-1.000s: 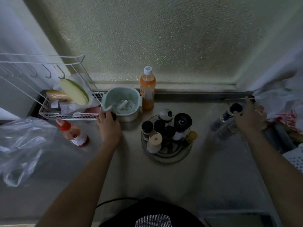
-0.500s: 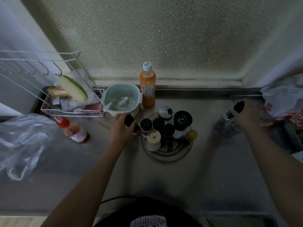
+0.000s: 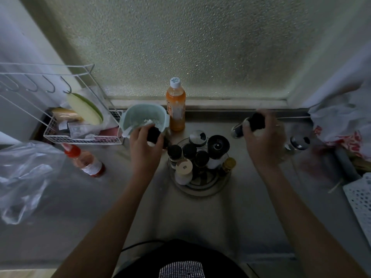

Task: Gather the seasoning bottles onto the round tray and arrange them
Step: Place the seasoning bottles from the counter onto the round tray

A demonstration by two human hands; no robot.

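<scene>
A round tray (image 3: 202, 187) sits mid-counter with several dark-capped seasoning bottles (image 3: 197, 157) clustered on it. My left hand (image 3: 143, 149) is shut on a small black-capped bottle (image 3: 153, 135) just left of the tray. My right hand (image 3: 263, 143) grips a black-capped shaker (image 3: 255, 122) lifted right of the tray. A chrome-lidded shaker (image 3: 298, 142) lies on the counter further right. A red-capped sauce bottle (image 3: 85, 162) lies on its side at the left. An orange bottle (image 3: 175, 109) with a white cap stands behind the tray.
A mint colander (image 3: 143, 121) stands behind my left hand. A white wire rack (image 3: 80, 137) holds packets at the back left. Clear plastic bag (image 3: 26, 177) at far left, white bags (image 3: 345, 125) at far right. A frosted window rises behind the counter.
My left hand lifted the small bottle from beside the colander and brought it right, close to the tray. My right hand carried its shaker leftward from the counter's right side toward the tray.
</scene>
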